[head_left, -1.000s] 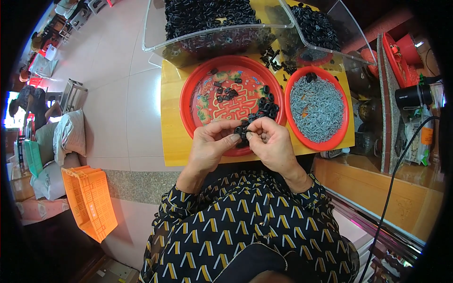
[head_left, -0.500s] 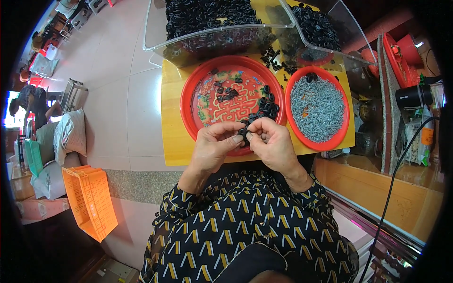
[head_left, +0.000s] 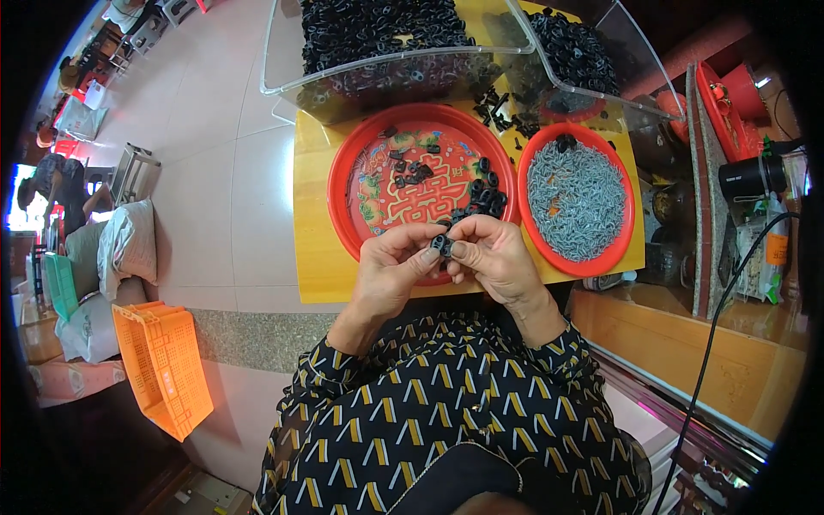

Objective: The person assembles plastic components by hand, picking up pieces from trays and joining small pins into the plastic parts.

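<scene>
Over the near rim of a round red tray (head_left: pixel 336 193), both my hands meet at a small black plastic part with holes (head_left: pixel 441 244). My left hand (head_left: pixel 390 262) pinches it from the left between thumb and finger. From the other side my right hand (head_left: pixel 496 257) closes thumb and finger at its right edge; whether a screw is in those fingers is hidden. Inside the tray, a heap of black parts (head_left: pixel 489 199) lies at the right, just beyond my fingers. A smaller group of black pieces (head_left: pixel 415 172) sits near the tray's middle.
Right of the tray, a red oval tray (head_left: pixel 631 202) holds silver screws (head_left: pixel 577 202). Behind stand clear bins (head_left: pixel 386 56) full of black parts, with loose black pieces (head_left: pixel 493 107) between. An orange crate (head_left: pixel 163 369) is on the left; a black cable (head_left: pixel 719 318) hangs right.
The black part has turned between my fingers, so its holed face now shows. My right thumb has shifted to lie along its right edge. The trays look unchanged.
</scene>
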The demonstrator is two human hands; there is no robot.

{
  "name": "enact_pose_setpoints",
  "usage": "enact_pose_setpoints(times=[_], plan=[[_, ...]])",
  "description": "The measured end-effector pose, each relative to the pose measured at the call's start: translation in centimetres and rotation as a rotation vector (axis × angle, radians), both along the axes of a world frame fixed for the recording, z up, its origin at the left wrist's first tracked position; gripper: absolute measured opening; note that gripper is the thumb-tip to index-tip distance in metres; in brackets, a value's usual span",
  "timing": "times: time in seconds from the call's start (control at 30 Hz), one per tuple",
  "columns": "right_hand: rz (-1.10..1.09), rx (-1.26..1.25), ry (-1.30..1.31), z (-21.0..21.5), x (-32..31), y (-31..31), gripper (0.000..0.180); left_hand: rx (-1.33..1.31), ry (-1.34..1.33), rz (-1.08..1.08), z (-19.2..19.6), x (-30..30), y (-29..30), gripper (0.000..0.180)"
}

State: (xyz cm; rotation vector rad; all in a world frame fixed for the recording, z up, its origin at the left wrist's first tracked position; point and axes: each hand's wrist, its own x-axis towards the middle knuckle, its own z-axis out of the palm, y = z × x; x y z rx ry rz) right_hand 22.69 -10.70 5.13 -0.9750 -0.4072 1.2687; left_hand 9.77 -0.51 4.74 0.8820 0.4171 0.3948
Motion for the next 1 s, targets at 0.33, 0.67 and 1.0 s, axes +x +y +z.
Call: enact_pose_setpoints(times=[0.33, 0.67, 1.0], plan=[[-0.020, 0.032, -0.002, -0.5, -0.3, -0.1, 0.013, 0.081, -0.012, 0.047, -0.6, 0.2, -0.5, 0.022], [-0.013, 0.040, -0.014, -0.4, -0.1, 0.4, 0.011, 0.211, -0.008, 0.070, -0.7, 0.5, -0.7, 0.022], [0.025, 0.073, 0.071, -0.5, 0.4, 0.6, 0.014, 0.147, -0.046, 0.061, -0.5, 0.6, -0.8, 0.026]])
